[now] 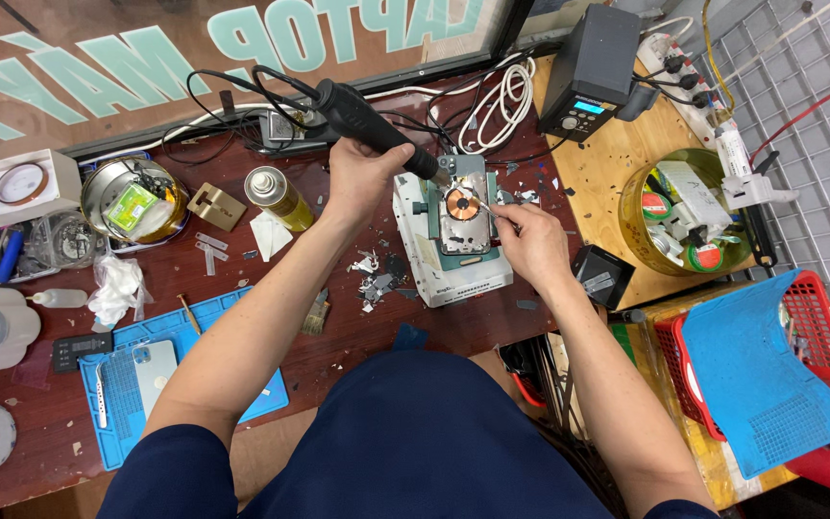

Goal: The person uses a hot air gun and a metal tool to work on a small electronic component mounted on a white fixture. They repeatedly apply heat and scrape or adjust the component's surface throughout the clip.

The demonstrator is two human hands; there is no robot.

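Note:
My left hand grips a black hot-air wand, its nozzle tip angled down at the top edge of an opened phone. The phone lies back-up on a white block-shaped holder and shows a round copper coil in its middle. My right hand pinches thin metal tweezers whose tips reach toward the coil. The wand's black cable loops back to the left across the dark red bench.
A black rework station stands at the back right beside a power strip. A yellow spray can, a blue mat with a white phone back, a round tin, tape rolls, a green bowl of parts and a red basket surround me.

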